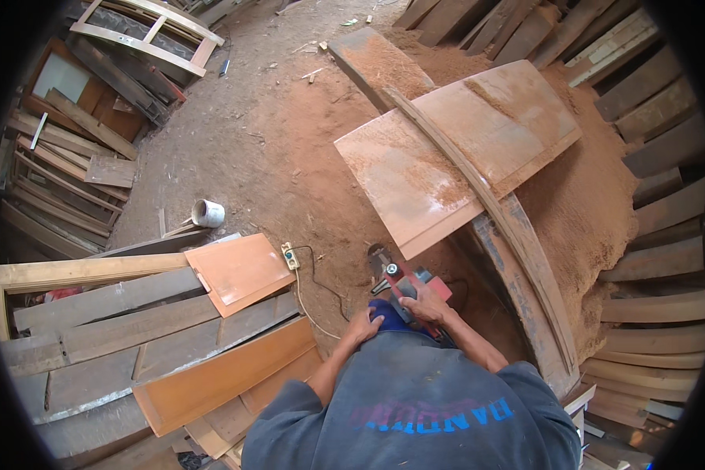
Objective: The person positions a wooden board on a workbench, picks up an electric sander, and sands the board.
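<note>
My right hand [429, 304] is closed around the grip of a red and grey hand-held power tool [437, 287]. A round silver knob [392, 269] shows at the tool's far end; its underside is hidden. My left hand [362, 324] rests beside the tool against blue cloth [390, 315] at my lap, with its fingers apart and nothing visible in them. A dark cord [321, 276] runs over the ground from a power strip [290, 257] on my left.
A wide wooden panel [415, 172] lies across a beam [517, 266], with a long curved strip [446, 149] over it. Sawdust [595, 196] is heaped on the right, before stacked boards [658, 274]. On the left are an orange panel [239, 270], more boards [117, 309] and a white bucket [207, 213].
</note>
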`<state>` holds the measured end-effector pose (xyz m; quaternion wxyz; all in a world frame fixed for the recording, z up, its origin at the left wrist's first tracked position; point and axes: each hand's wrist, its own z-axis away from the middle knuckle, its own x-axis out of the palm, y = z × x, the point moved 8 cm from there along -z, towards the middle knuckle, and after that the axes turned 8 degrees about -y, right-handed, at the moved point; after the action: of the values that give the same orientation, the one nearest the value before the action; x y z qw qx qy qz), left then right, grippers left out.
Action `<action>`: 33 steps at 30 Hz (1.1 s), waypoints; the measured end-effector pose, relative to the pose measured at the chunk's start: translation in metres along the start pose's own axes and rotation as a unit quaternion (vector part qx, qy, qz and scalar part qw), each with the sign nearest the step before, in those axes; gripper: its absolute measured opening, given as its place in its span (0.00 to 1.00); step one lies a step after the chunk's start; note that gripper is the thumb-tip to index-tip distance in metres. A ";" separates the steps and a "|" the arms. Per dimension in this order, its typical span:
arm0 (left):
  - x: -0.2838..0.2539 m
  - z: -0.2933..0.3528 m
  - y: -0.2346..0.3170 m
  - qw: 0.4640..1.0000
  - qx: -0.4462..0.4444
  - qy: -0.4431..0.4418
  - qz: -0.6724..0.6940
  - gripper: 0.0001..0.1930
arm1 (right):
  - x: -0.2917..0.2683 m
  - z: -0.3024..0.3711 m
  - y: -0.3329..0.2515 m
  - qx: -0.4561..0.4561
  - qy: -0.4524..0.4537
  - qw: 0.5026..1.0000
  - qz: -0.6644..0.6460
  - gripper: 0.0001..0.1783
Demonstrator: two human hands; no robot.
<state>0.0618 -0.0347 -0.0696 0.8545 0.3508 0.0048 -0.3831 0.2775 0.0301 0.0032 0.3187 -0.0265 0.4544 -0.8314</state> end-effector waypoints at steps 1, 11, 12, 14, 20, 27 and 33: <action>-0.002 0.006 -0.012 0.999 -0.028 -0.005 -0.036 0.32 | 0.010 -0.014 -0.011 -0.007 -0.049 0.999 0.012 0.34; -0.101 0.034 -0.027 0.877 0.075 0.345 0.326 0.39 | 0.043 -0.095 -0.136 -0.141 -0.044 0.989 0.005 0.27; -0.112 0.040 -0.004 0.877 0.076 0.344 0.328 0.39 | 0.037 -0.091 -0.152 -0.137 -0.052 0.989 -0.024 0.26; -0.133 0.049 0.048 0.872 0.093 0.328 0.351 0.39 | 0.020 -0.083 -0.179 -0.140 -0.051 0.985 -0.087 0.24; -0.152 0.039 0.120 0.884 0.183 0.401 0.152 0.41 | -0.029 -0.060 -0.217 -0.087 -0.032 0.988 -0.119 0.26; -0.138 0.004 0.166 0.908 0.193 0.309 0.209 0.41 | -0.075 -0.042 -0.186 -0.043 0.006 0.983 -0.181 0.25; -0.171 -0.019 0.174 0.892 0.195 0.310 0.265 0.40 | -0.089 -0.080 -0.196 -0.101 0.048 0.987 -0.113 0.27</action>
<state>0.0604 0.1682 0.0669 0.7938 0.5996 0.1013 -0.0072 0.2224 0.2139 0.1301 0.1963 -0.0700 0.5444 -0.8125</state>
